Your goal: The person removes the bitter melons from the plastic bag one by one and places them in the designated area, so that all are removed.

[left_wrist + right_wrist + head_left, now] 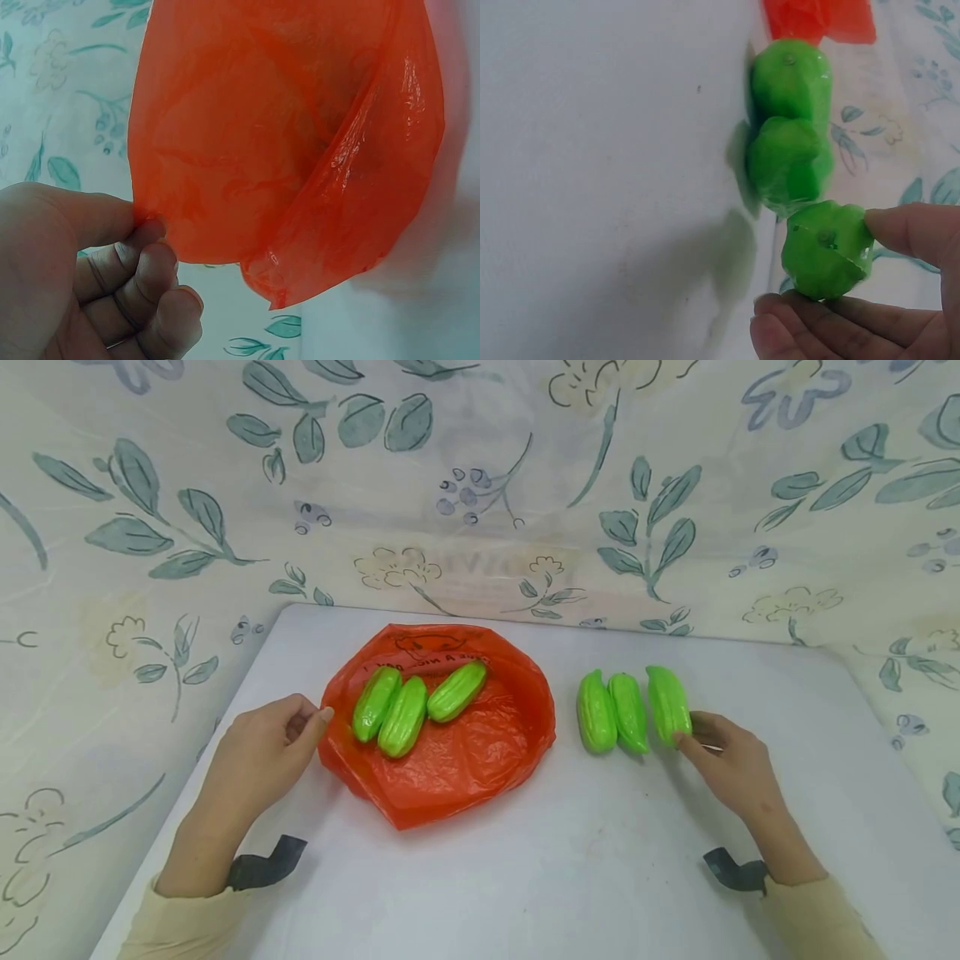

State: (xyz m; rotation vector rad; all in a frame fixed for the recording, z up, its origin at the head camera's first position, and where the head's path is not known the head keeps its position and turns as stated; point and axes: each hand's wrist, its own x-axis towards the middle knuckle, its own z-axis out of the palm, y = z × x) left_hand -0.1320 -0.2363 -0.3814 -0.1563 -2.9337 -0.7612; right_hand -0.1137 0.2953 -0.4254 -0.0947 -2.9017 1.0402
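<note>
A red plastic bag (480, 752) lies with its mouth spread open on the white table, and three ridged green gourds (405, 717) rest inside. My left hand (262, 760) pinches the bag's left rim between thumb and forefinger; the left wrist view shows the thin film (225, 150) caught at the fingertips. To the right of the bag, two more green gourds (597, 714) lie side by side. My right hand (731, 764) holds a third green gourd (666, 697) by its near end, thumb on one side and fingers on the other. A shadow falls below it in the right wrist view.
The white table (570, 877) meets a flower-patterned cloth (480, 527) along its back and sides. Dark straps with short black pieces (266, 864) sit on both wrists.
</note>
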